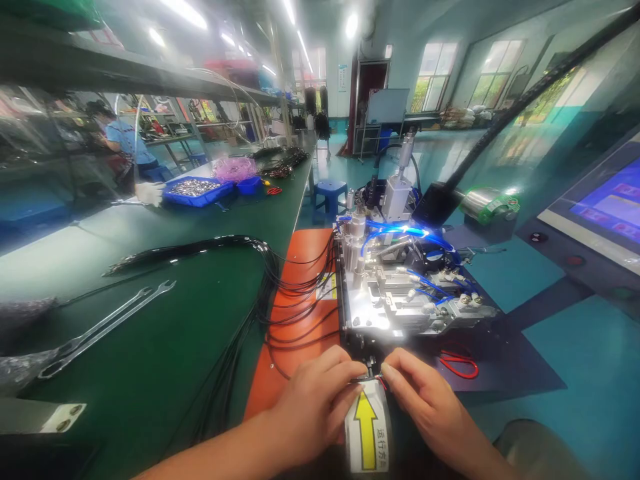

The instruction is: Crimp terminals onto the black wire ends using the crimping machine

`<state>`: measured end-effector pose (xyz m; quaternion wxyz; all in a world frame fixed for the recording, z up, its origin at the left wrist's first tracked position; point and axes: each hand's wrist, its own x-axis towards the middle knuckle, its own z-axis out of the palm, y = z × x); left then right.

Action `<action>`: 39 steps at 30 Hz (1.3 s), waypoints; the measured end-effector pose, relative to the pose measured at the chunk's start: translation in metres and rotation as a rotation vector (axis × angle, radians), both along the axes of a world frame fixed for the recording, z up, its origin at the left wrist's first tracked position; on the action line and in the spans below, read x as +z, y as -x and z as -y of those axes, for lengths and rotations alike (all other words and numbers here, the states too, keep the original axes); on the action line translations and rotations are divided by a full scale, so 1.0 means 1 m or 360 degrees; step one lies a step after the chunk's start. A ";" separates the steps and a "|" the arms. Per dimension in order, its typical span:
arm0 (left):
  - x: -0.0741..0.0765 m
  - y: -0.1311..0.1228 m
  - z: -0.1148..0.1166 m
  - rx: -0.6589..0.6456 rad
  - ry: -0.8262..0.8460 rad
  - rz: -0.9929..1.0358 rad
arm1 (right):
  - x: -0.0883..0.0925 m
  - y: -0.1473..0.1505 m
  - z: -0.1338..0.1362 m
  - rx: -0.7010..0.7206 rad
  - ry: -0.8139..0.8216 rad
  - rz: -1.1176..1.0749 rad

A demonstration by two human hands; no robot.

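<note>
My left hand (320,393) is closed in a pinch on a thin black cable (356,380), just above the white label with a yellow arrow (367,427). Opposite it, my right hand (420,393) pinches the cable's wire end, where a bit of red wire (383,382) shows; the fingertips hide most of it. Between the two hands a small metal part (371,365) sticks up at the front of the machine (380,293), which has metal blocks, cylinders and blue air tubes. Several black cables (300,287) run across an orange board (310,253) on the machine's left.
Two wrenches (115,327) lie on the green bench (200,360) at left. Farther back are a blue tray (193,198) of small metal parts and a pink bag (234,169). Red-handled scissors (459,365) rest right of the machine. A screen (607,207) stands at right, a person (127,140) far left.
</note>
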<state>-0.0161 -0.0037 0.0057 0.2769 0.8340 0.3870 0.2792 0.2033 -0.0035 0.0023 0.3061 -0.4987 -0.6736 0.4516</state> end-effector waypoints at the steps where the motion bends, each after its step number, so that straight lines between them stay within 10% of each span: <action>1: 0.000 0.000 -0.001 -0.0008 0.0002 0.0016 | -0.001 0.000 0.000 -0.0004 0.0009 -0.0004; 39: -0.011 -0.001 -0.008 0.0157 -0.0060 -0.0037 | -0.017 0.003 -0.012 0.0013 -0.0025 -0.0012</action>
